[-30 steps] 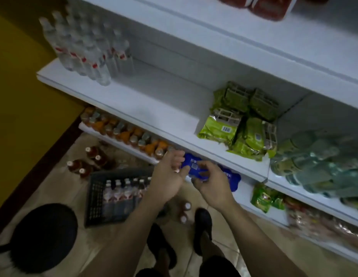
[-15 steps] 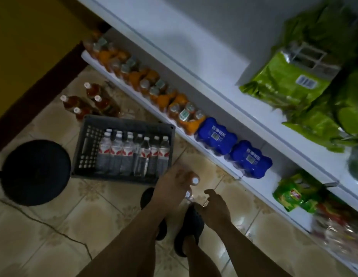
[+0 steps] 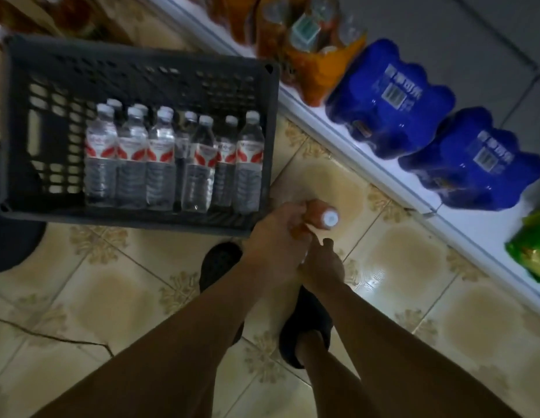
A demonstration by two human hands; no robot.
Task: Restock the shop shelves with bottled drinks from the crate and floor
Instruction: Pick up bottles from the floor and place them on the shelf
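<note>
My left hand (image 3: 274,236) grips a brown-orange drink bottle (image 3: 329,219) with a white cap, low over the tiled floor just right of the crate's near corner. My right hand (image 3: 323,265) is right below it, thumb raised, its fingers tucked under the left hand and hidden; a white sliver shows between the hands. The dark plastic crate (image 3: 136,55) stands on the floor to the left and holds several water bottles (image 3: 160,158) with red-and-white labels, upright along its near side.
The white bottom shelf (image 3: 383,173) runs diagonally at the right. On it stand orange drink bottles (image 3: 317,61), two blue shrink-wrapped packs (image 3: 389,98) and a green packet (image 3: 531,251). A black stool (image 3: 12,248) stands at the left, and my feet in black slippers (image 3: 220,263) are below the hands.
My view dropped from the shelves to the floor. Both hands left the blue pack on the shelf and came down; the left hand now grips a floor bottle.
</note>
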